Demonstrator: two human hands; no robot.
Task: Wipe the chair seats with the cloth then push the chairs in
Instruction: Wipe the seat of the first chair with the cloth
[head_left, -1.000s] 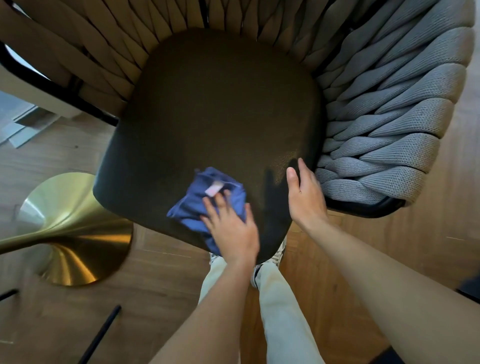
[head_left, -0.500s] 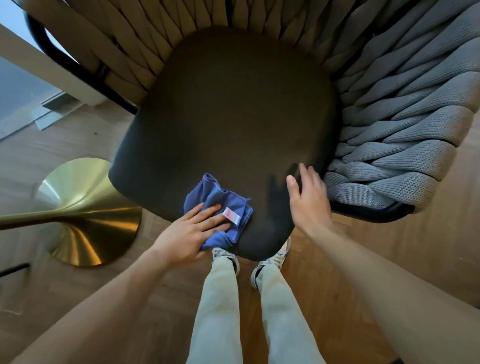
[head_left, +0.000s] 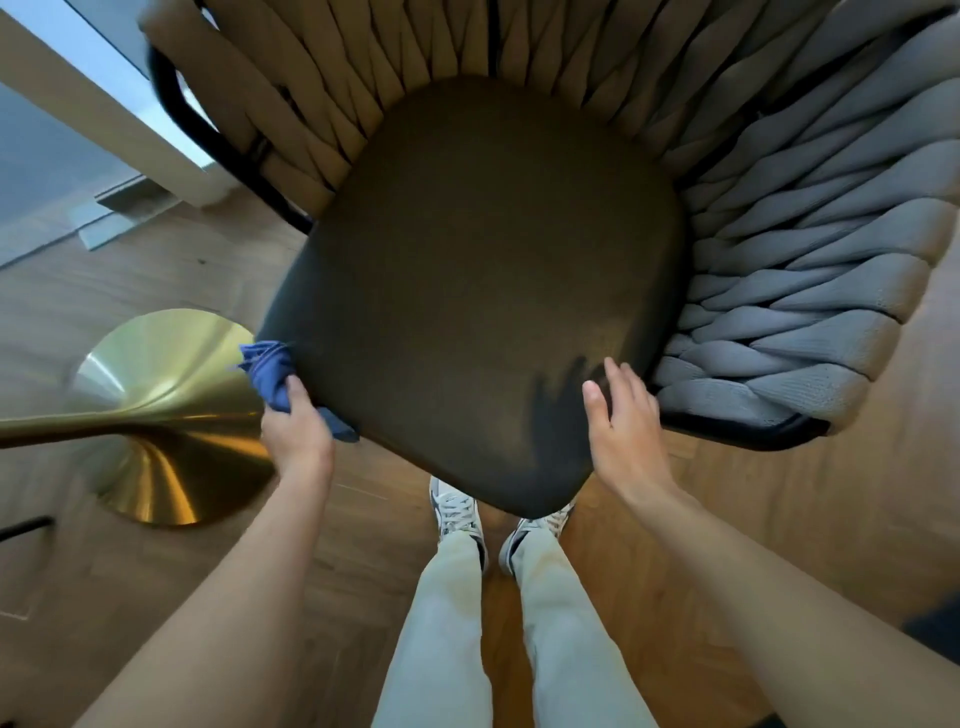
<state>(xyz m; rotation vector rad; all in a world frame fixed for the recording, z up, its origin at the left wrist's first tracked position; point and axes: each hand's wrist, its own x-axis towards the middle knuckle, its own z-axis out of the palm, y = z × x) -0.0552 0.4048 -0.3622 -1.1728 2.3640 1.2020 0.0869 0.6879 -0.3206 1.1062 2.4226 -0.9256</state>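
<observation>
Left hand (head_left: 297, 431): grips bunched blue cloth (head_left: 270, 371) against seat's left front edge. Right hand (head_left: 621, 421): fingers straight, flat on dark chair seat (head_left: 478, 270), holding nothing.

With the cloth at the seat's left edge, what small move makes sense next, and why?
Probably bring the blue cloth back onto the dark seat: the left hand grips it at the seat's left front edge, while the right hand rests on the right front.

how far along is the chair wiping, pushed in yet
Wiping looks close to finished: the left hand grips the blue cloth at the dark seat's left edge, off its top. The right hand rests open on the front right corner. The push is not visibly done; other chairs are out of view.
</observation>
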